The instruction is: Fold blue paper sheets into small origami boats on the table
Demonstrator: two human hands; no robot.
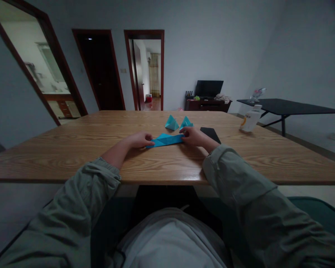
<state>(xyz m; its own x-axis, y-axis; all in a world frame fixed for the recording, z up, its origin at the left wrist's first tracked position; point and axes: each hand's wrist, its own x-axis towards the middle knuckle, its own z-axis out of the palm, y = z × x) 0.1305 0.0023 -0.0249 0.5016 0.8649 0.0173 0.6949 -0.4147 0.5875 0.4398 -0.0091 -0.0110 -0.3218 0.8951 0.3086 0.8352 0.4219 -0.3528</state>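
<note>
Flat on the wooden bench [72,152] near its middle, a folded teal paper strip [167,140], pinched at opposite ends by left hand [139,140] and right hand [192,136], the two apart. Just beyond, two teal origami pyramids [171,123]; beside the right hand, a black phone [210,134]

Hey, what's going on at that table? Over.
Left hand, right hand on folded blue paper. Blue paper pyramid and another beyond. Black phone by right hand.

Flat teal origami strip [166,140], seemingly folded lengthwise.
</note>
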